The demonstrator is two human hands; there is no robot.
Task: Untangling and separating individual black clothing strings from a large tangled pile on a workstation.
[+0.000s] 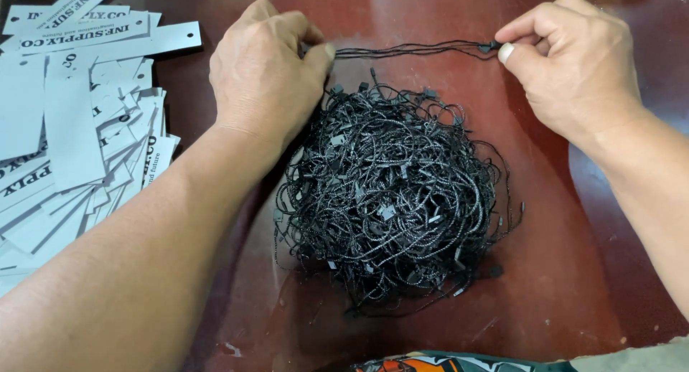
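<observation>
The left hand (265, 74) lies knuckles up on the reddish-brown table (574, 271), its fingers curled in and the thumb pressed against them, pinching one end of a few thin black strings (409, 50). The right hand (570, 63) holds the other end, thumb and forefinger closed on the small black clasp there, the remaining fingers loosely bent. Between the two hands the strings run nearly straight and level, just above the table (how many strands there are is hard to tell). Directly below them, between the two forearms, sits a large tangled heap of black hang-tag strings (391, 192), each with a small plastic clasp; the stretched strings pass just beside the heap's upper edge. To the left of the left forearm lies a loose spread of pale grey paper tags (72, 128), long strips with dark printing, one with a punched hole near its end. A bit of orange and teal patterned material (438, 363) shows at the bottom edge.
</observation>
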